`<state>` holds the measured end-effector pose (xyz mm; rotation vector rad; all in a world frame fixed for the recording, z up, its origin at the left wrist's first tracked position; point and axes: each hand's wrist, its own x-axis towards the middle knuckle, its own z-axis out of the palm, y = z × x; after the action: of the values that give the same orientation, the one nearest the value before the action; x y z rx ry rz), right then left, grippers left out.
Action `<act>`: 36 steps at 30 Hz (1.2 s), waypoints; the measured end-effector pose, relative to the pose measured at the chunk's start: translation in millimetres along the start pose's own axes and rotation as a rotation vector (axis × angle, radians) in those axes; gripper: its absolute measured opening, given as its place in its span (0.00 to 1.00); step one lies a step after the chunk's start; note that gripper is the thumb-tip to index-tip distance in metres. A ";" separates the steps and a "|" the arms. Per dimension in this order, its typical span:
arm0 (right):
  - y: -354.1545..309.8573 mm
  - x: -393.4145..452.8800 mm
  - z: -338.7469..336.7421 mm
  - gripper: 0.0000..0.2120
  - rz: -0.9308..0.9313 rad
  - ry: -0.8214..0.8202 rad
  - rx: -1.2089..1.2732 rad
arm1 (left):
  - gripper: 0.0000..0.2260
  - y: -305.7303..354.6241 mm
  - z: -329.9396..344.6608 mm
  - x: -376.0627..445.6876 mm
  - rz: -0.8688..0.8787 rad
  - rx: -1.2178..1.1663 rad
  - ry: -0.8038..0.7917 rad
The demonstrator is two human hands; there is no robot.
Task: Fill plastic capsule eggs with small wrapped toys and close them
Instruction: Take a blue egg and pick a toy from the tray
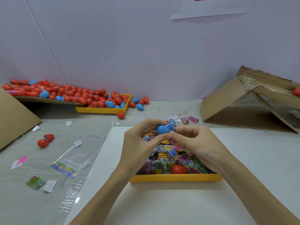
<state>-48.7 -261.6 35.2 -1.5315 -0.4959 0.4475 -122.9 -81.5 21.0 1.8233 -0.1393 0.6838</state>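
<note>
Above the yellow tray (176, 177) of wrapped toys (168, 157), our left hand (139, 140) grips a blue egg (162, 129); our right hand (193, 140) pinches its far end.

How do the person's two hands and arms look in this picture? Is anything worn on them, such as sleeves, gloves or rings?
Both the left hand and the right hand are bare, with no gloves. No ring, watch or bracelet shows on the fingers or wrists. Both forearms are uncovered down to the frame's lower edge; no sleeve is in view.
</note>
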 end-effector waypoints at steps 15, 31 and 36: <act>-9.9 -4.1 5.1 0.16 0.330 -0.270 0.510 | 0.16 0.4 -6.6 2.0 0.143 0.101 -0.016; -7.6 0.4 1.7 0.19 0.332 -0.189 0.493 | 0.23 -3.7 0.6 0.2 0.413 0.450 -0.036; -5.0 -0.5 8.1 0.18 0.399 -0.227 0.577 | 0.19 -11.7 -2.7 0.1 0.469 0.526 -0.054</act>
<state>-53.9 -255.2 39.9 -1.0161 -0.1988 0.9892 -119.0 -74.8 11.8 2.3434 -0.4703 1.0725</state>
